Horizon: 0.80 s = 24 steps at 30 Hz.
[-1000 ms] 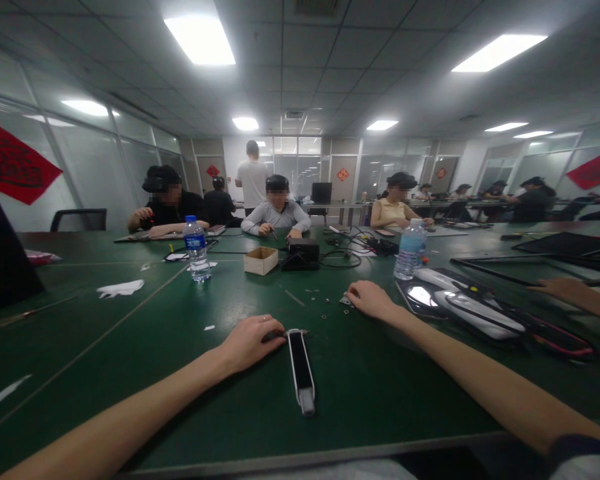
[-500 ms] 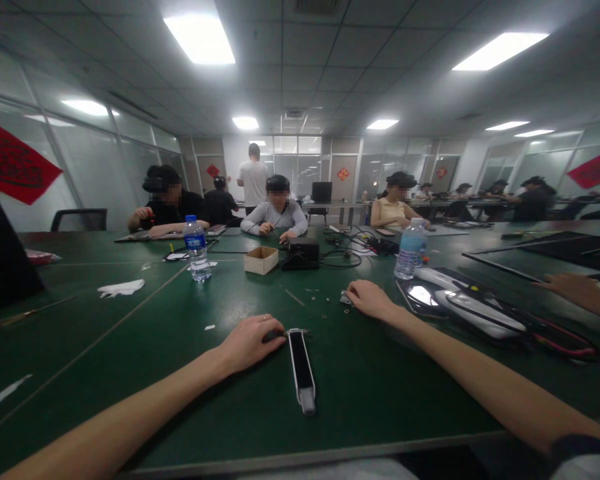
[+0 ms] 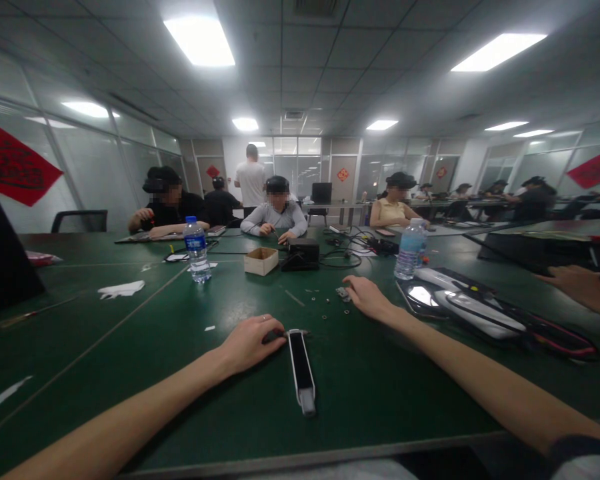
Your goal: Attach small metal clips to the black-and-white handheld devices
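On the green table point(image 3: 190, 407), my left hand point(image 3: 253, 343) rests with curled fingers at the far end of a narrow device point(image 3: 301, 367). This device has a black face, a pale rim and a grey tip pointing towards me. A thin metal piece point(image 3: 306, 332) crosses its far end beside my thumb; what my left fingers close on is mostly hidden. Farther off to the right, my right hand point(image 3: 370, 298) has its fingertips parted at small metal parts point(image 3: 341, 292). Several tiny rings or nuts point(image 3: 325, 317) and a thin strip point(image 3: 295, 297) lie nearby.
Two water bottles point(image 3: 197, 250) point(image 3: 409, 250), an open small box point(image 3: 261, 261) and a black device point(image 3: 301, 255) stand ahead. White-and-black equipment point(image 3: 473, 307) lies right of my arm. Another person's hand point(image 3: 580, 287) holds a dark panel's edge there. Co-workers sit across the table.
My right fingertips have lifted and parted slightly, showing more of the small metal parts. My left hand and the narrow device stay put. The neighbour's dark panel has been tilted up.
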### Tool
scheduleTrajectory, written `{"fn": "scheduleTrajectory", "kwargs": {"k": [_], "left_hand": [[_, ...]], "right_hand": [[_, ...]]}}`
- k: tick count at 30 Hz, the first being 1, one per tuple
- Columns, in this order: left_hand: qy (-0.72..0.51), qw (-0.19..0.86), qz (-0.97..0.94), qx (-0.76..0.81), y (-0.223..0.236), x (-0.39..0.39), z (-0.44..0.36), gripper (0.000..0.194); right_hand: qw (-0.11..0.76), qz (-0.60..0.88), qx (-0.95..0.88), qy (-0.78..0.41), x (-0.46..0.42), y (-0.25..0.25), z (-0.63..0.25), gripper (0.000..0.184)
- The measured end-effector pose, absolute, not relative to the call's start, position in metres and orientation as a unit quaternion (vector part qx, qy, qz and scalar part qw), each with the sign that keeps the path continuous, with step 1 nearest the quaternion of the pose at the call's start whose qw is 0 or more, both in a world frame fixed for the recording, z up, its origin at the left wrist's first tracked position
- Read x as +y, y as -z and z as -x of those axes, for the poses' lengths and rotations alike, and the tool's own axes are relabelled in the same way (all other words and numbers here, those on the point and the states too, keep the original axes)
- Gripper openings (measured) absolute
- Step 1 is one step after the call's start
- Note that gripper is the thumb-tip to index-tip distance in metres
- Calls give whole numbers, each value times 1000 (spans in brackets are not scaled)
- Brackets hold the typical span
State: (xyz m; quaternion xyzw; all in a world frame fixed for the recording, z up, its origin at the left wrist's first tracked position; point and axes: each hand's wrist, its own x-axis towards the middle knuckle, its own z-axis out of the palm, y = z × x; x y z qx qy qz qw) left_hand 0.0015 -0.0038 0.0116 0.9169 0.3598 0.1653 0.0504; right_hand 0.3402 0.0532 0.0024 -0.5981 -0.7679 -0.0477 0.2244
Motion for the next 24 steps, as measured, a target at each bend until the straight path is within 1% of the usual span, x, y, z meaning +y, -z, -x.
{"fn": "scheduleTrajectory", "kwargs": {"k": [2,6,11,14,16,20,24], "left_hand": [[-165,46,-917,361,-16,-7,-3,22],[-173,36,-913,367,-23,-13,-5,29],[-213,19,-923,321,-23,-23,-10,35],[-226,-8,-940,257,-23,-31,-14,37],[-220,-31,-950,220,-23,-36,-17,38],[-201,-40,-954,219,-24,-37,-17,38],[-217,12,-944,249,-23,-33,-15,35]], "right_hand": [[260,583,-768,56,50,-4,-336,28],[332,524,-782,60,39,-7,-322,26],[403,388,-827,52,4,-12,-282,20],[416,266,-868,48,-23,-16,-256,15],[429,218,-876,34,-36,-17,-244,15],[450,200,-870,-1,-46,-14,-236,13],[438,208,-874,-18,-42,-12,-239,9]]}}
